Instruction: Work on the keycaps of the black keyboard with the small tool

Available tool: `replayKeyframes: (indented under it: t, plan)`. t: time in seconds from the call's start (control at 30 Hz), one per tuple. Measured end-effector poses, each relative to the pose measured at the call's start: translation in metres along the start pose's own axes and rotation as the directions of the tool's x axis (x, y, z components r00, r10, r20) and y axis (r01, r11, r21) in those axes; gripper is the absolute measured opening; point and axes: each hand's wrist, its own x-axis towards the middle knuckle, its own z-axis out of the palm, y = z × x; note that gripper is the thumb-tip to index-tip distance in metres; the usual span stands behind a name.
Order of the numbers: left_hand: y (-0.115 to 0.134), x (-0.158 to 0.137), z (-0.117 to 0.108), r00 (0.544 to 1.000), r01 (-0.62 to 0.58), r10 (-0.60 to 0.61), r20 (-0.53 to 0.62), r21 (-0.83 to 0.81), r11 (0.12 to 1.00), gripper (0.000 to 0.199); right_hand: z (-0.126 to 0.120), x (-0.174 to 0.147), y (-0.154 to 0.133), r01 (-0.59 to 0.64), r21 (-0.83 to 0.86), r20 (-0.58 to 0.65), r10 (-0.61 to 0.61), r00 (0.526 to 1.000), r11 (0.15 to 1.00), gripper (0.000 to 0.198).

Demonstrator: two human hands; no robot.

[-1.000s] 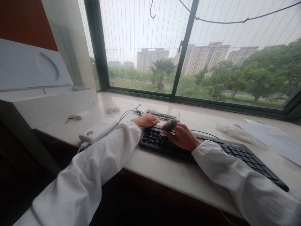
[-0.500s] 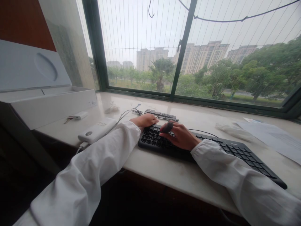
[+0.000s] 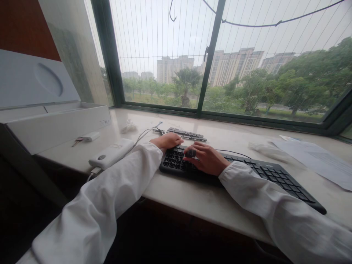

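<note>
A black keyboard [image 3: 176, 164] lies at a slant on the pale counter, its left part showing bare key sockets and its right part still bearing keycaps. At its back left corner, my left hand [image 3: 168, 140] grips the edge with fingers together. My right hand [image 3: 208, 158] is over the left part of the keys, pinching a small dark roundish object [image 3: 190, 152] whose kind I cannot make out. Loose black keycaps [image 3: 187, 134] lie in rows just behind the keyboard. My right hand hides some of the middle keys.
To the left are a white power bank [image 3: 111, 154] with a cable, a small white item [image 3: 89, 136] with keys, and an open white box [image 3: 60, 126]. A clear plastic bag [image 3: 268, 149] and paper sheets [image 3: 313, 157] lie right. The window [image 3: 198, 113] stands behind.
The dark object in my right hand has turned, showing a rounder face. Both hands stay at the keyboard. The whole view has shifted slightly.
</note>
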Motion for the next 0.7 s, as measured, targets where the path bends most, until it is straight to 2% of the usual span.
replayKeyframes:
  t: [0.13, 0.3, 0.43, 0.6, 0.7]
  plan:
    - [0.0002, -0.0006, -0.0005, 1.000, -0.006, 0.006, 0.000, 0.007, 1.000, 0.042, 0.0001, -0.0004, 0.0068, -0.083, -0.108, -0.029, 0.080, 0.996, 0.991, 0.019]
    - [0.0003, 0.0006, 0.0000, 1.000, -0.001, 0.001, 0.005, 0.019, 1.000, 0.043, 0.0004, -0.0013, 0.0075, -0.112, 0.069, -0.110, 0.119, 0.987, 0.991, 0.017]
    - [0.0012, 0.0010, -0.0003, 1.000, 0.005, -0.005, 0.009, 0.020, 1.000, 0.041, -0.0014, -0.0004, 0.0041, -0.130, 0.177, -0.063, 0.144, 0.988, 0.976, 0.019]
    - [0.0011, 0.0012, -0.0002, 1.000, 0.000, 0.000, 0.012, 0.015, 1.000, 0.042, -0.0046, 0.0017, 0.0030, -0.193, 0.178, -0.032, 0.202, 0.979, 0.965, 0.022]
    - [-0.0003, 0.0022, 0.0008, 1.000, 0.002, -0.002, 0.009, 0.024, 1.000, 0.042, -0.0057, 0.0009, 0.0037, -0.187, 0.172, -0.008, 0.191, 0.982, 0.967, 0.022]
